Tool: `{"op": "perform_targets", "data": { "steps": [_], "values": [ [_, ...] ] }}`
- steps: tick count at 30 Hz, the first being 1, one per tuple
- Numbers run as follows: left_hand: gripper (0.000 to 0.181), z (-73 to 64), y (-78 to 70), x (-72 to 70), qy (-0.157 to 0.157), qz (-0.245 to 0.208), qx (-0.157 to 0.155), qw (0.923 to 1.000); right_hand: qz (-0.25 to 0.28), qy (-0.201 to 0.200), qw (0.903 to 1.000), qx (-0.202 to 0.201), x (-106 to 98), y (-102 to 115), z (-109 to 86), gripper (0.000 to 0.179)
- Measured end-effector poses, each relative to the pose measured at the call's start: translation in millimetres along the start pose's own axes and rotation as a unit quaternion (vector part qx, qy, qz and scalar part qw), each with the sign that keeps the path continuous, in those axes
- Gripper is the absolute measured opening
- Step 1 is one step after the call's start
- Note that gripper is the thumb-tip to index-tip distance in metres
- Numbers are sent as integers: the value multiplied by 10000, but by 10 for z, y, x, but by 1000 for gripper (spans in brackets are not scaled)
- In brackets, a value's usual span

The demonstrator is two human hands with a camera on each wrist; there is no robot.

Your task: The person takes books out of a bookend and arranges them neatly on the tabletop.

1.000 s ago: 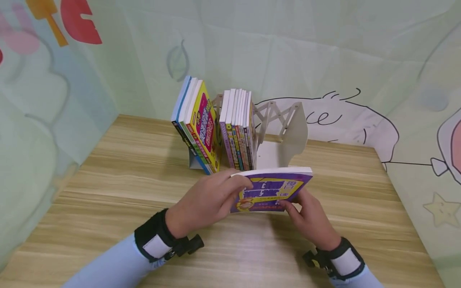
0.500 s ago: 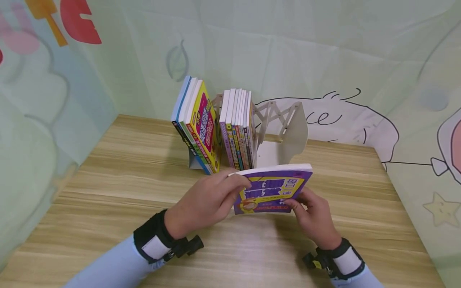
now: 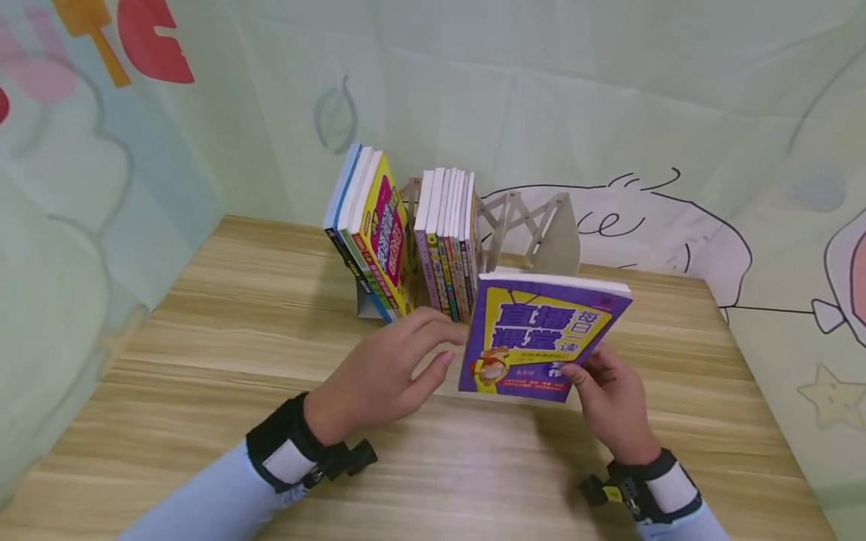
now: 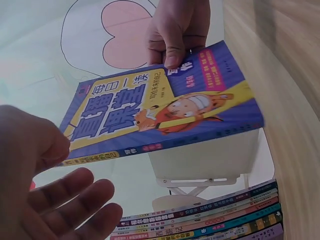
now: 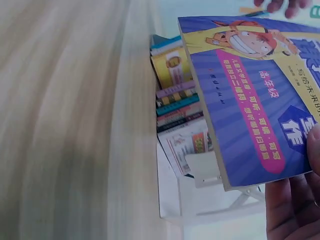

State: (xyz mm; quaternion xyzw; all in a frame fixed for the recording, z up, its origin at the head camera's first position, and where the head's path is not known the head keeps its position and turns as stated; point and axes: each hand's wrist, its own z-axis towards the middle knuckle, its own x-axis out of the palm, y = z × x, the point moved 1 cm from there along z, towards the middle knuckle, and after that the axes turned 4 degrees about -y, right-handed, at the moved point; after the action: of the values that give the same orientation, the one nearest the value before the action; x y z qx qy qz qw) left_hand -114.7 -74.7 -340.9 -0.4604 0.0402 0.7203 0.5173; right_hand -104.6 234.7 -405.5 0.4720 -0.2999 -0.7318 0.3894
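Observation:
A purple and yellow paperback book (image 3: 541, 342) stands tilted above the table, its front cover facing me. My right hand (image 3: 612, 402) grips its lower right side, thumb on the cover and fingers behind; the same hold appears at the top of the left wrist view. To the left of the book is my left hand (image 3: 392, 372), its fingers loosely bent and apart from the spine. The right wrist view shows a gap between those left fingertips (image 5: 285, 6) and the book.
Behind the hands stands a beige folding bookend rack (image 3: 558, 233). Several thin books (image 3: 443, 240) stand upright in it, and thicker books (image 3: 368, 233) lean at its left end. Wooden table (image 3: 223, 338) surrounds them, with a printed cloth wall (image 3: 575, 90) behind.
My left hand has let go of the book's left edge. My right hand has moved the book to the right and tipped it up, so more of the cover shows.

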Motion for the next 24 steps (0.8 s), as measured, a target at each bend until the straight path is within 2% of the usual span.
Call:
{"op": "perform_targets", "data": {
  "steps": [9,13,18,24],
  "values": [
    [20,-44,50,30,-41,69,-13,10000,-235,-401,9966,684,-209,-11,69,29],
    [18,-57,65,39,-25,112,-28,9999,-92,-609,9942,879,-306,-37,104,30],
    [17,-67,78,46,92,181,-168,9997,0,-861,9885,1245,-416,-93,139,35],
    [16,-79,94,54,154,284,-189,9993,129,-1080,9797,1684,-556,-186,172,39]
  ]
}}
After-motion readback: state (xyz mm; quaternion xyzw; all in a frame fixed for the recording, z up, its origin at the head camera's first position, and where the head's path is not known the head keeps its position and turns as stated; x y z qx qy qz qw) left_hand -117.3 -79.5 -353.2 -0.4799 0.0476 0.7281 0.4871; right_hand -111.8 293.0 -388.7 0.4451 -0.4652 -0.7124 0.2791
